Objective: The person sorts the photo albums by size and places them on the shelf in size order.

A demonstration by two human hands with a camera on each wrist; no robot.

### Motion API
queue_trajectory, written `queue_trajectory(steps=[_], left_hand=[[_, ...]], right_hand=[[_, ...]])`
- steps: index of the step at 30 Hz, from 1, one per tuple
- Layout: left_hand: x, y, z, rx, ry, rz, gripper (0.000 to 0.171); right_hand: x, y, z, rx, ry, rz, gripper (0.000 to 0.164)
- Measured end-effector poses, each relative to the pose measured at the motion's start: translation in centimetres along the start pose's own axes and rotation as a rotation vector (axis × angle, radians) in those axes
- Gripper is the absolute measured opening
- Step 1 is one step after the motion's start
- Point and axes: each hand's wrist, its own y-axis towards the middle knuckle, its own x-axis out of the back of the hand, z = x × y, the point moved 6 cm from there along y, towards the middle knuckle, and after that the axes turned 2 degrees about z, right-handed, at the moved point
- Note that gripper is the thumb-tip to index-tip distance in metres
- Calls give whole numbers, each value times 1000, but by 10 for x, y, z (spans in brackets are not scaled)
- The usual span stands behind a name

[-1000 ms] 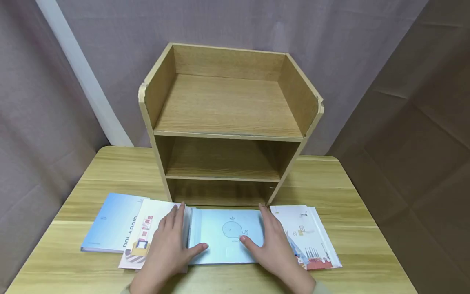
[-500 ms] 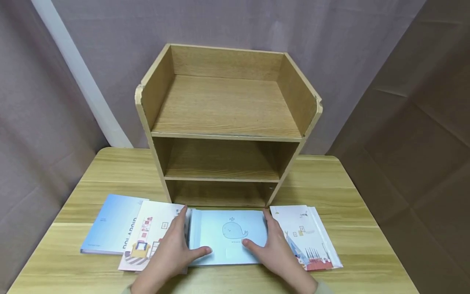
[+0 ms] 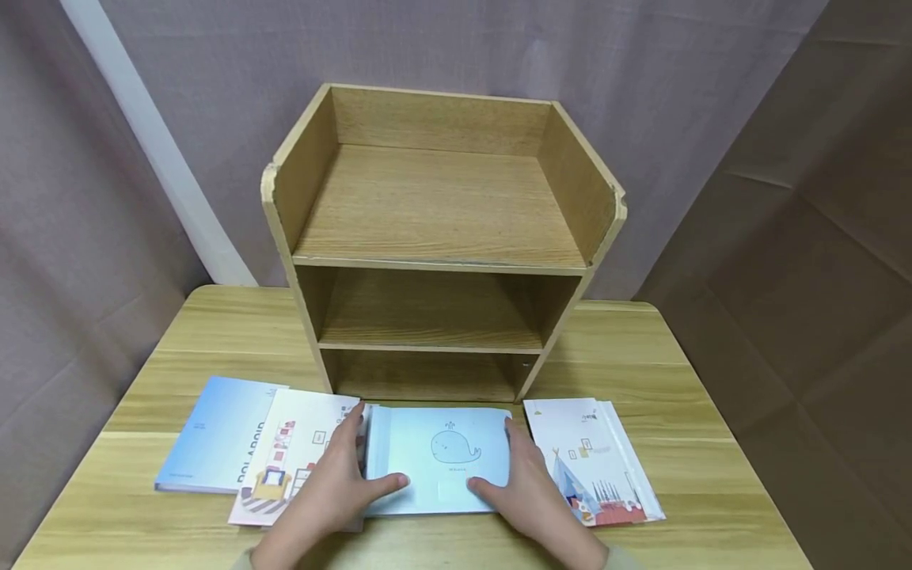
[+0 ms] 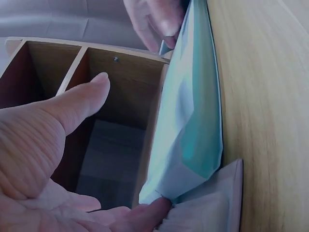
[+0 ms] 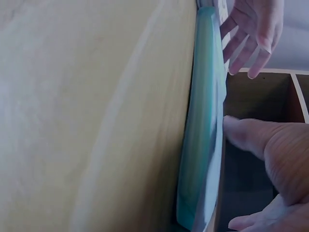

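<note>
The left grip point(image 4: 36, 150) touches a teal-edged book point(image 4: 176, 125) near wooden shelving point(image 4: 130, 79).

The left hand point(image 3: 338, 480) is turning further onto its edge, uncovering more of the white illustrated album point(image 3: 288, 451) beside it. The right hand point(image 3: 530, 483) is sliding nearer the pale blue album's point(image 3: 442, 467) front edge, its thumb point(image 3: 486, 489) dropping below the drawn whale's tail point(image 3: 475, 454) and exposing more of the printed tent point(image 3: 572, 484).

middle book point(image 3: 438, 459): pale blue, whale outline | POLAROID book point(image 3: 214, 435): blue gradient | shelf point(image 3: 442, 206): tan woodgrain
</note>
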Motion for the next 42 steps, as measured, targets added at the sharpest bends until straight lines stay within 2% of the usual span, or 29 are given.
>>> queue_trajectory(steps=[8, 11, 16, 22, 26, 29, 32, 36, 42], left_hand=[[3, 3, 6, 87, -245, -3, 109], [4, 4, 9, 122, -289, -13, 106], [7, 6, 11, 142, -372, -25, 93], [1, 6, 14, 165, -576, 26, 83], [-8, 6, 10, 128, -651, 89, 77], [-16, 4, 6, 91, -643, 169, 70], [-22, 0, 3, 65, -558, 206, 67], [-23, -2, 0, 66, -468, 149, 67], [-19, -4, -8, 26, -471, 102, 62]], right_hand=[[-5, -1, 3, 22, -22, 10, 100], [-6, 0, 4, 19, -27, 17, 99], [-7, -1, 2, 16, -33, 20, 97], [-8, -3, 2, 16, -23, 14, 95], [-8, -4, 3, 16, -19, 13, 95], [-9, -4, 4, 20, -15, 18, 95], [-11, -4, 4, 23, -4, 27, 95], [-10, -5, 3, 12, 22, 24, 95], [-4, -5, 2, 6, 52, 12, 93]])
